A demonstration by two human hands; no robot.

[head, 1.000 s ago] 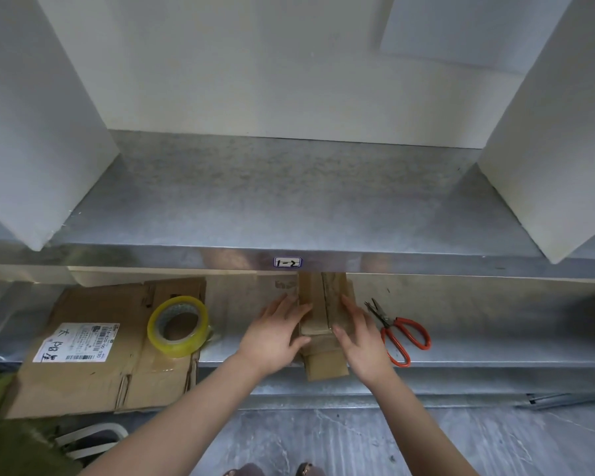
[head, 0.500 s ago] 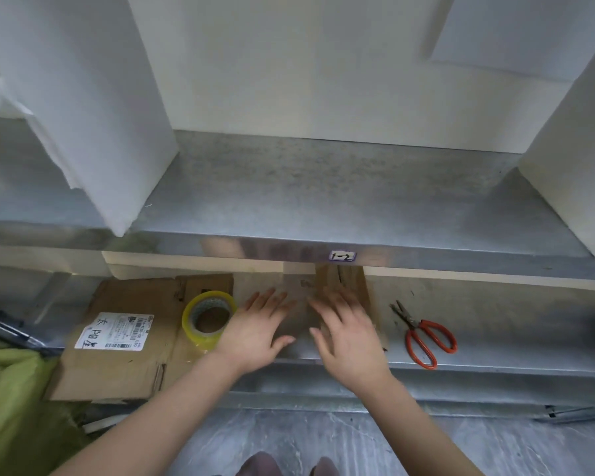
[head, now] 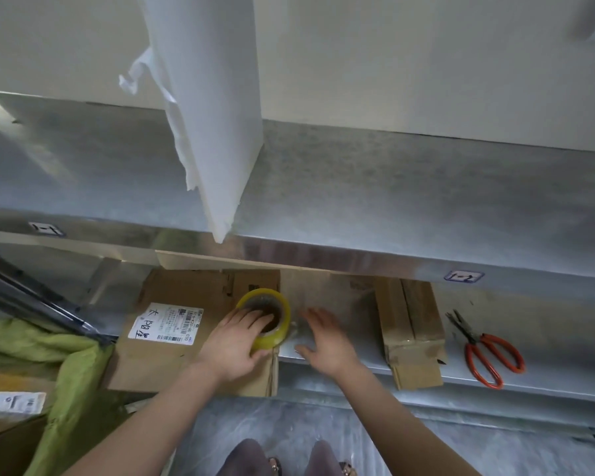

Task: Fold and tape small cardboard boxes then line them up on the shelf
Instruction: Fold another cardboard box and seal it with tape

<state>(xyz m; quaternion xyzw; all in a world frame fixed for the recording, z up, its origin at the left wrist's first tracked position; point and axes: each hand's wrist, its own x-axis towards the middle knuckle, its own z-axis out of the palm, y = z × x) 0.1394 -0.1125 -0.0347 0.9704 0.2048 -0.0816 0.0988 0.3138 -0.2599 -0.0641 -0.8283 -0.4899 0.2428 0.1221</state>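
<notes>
Both hands are now off the folded box (head: 409, 324), which lies to their right; the left hand (head: 234, 348) curls round the tape roll (head: 282, 324), and the right hand (head: 327, 345) hovers spread beside it.

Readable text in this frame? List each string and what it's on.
"1-2": right tag on the upper shelf's front edge.
"1-1", probably: left tag on the same edge, blurred.
Shipping label on the flattened cardboard: handwritten characters, barcode and print too small to read.
Label on the lower-left box: unreadable.
</notes>
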